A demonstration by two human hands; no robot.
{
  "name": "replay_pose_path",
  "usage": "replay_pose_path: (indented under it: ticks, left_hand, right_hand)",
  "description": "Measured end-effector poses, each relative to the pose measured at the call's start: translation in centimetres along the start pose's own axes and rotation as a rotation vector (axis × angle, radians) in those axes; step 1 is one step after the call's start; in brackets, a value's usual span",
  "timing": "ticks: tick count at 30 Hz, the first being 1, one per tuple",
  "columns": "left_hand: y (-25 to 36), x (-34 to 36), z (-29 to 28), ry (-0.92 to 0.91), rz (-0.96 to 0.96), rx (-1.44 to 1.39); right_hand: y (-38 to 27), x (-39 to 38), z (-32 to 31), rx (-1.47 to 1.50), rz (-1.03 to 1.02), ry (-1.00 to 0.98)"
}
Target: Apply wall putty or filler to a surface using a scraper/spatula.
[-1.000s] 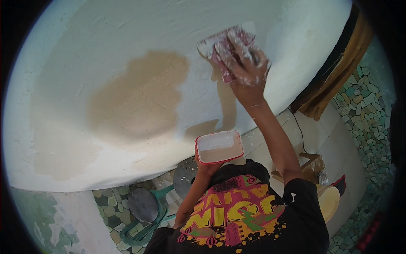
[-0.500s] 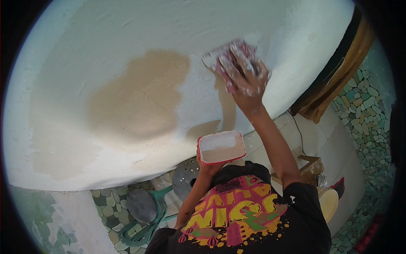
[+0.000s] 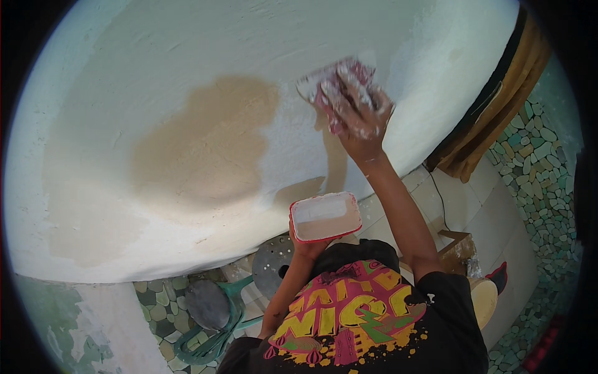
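My right hand (image 3: 363, 118), spotted with white, is wrapped round a flat, wide putty scraper (image 3: 314, 79) in red and white. White paste smears the tool, which lies against the pale plastered wall (image 3: 187, 37). Lower down, near my chest, my left hand (image 3: 304, 248) grips a rectangular tub (image 3: 327, 225) with a red rim. White coating covers the tub's inner walls. Most of the left fingers are hidden beneath and behind it. Between my hands, the arm's shadow falls across the wall.
A dark round seat (image 3: 208, 304) and a green frame (image 3: 233, 308) stand at lower left on pebble flooring. A wooden stool (image 3: 456, 250), a pale yellow round object (image 3: 484, 300) and a thin cable (image 3: 441, 196) are at right. Brown cloth (image 3: 476, 149) hangs along the wall's right edge.
My right hand and the scraper have shifted very slightly left on the wall. The tub in my left hand stays in nearly the same place.
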State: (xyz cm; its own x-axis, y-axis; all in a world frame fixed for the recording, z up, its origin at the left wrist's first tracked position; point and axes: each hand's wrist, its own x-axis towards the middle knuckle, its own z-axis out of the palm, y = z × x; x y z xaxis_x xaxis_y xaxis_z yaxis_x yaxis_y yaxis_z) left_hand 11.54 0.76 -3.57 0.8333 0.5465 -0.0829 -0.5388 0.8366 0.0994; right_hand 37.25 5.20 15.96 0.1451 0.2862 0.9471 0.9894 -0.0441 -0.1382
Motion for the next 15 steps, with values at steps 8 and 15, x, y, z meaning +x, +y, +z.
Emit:
replay_pose_path:
  ticks: [8,15]
  left_hand:
    - [-0.3,0.1,0.9,-0.035,0.064,0.021]
    - [-1.5,0.5,1.5,0.088,0.033,-0.026]
  right_hand:
    - [-1.1,-3.5,-2.2,0.033,0.074,-0.001]
    - [-0.2,0.9,-1.3,0.040,0.079,-0.021]
